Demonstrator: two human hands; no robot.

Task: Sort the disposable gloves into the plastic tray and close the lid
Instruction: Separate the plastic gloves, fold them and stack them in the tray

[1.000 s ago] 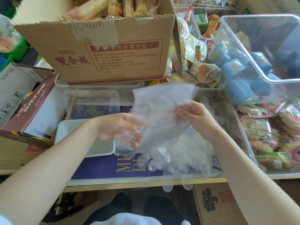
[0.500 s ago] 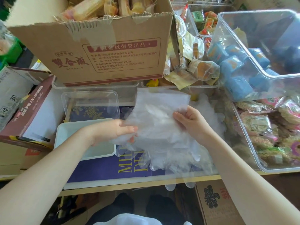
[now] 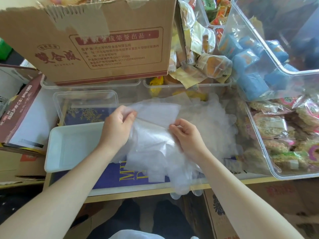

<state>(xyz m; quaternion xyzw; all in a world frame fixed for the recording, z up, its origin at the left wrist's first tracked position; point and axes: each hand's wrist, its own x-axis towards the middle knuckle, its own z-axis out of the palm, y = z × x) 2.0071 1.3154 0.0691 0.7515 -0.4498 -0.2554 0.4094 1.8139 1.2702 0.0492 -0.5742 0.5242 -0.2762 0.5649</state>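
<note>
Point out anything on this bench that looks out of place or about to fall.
The heap of disposable gloves spills past the white tray: several glove fingers hang over the front edge of the table. The left hand and right hand each pinch a glove above the pile. The tray holds no gloves.

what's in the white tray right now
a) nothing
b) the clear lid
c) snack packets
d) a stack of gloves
a: the white tray shows only its bare bottom, while both the left hand and the right hand hold the disposable gloves beside it.
</note>
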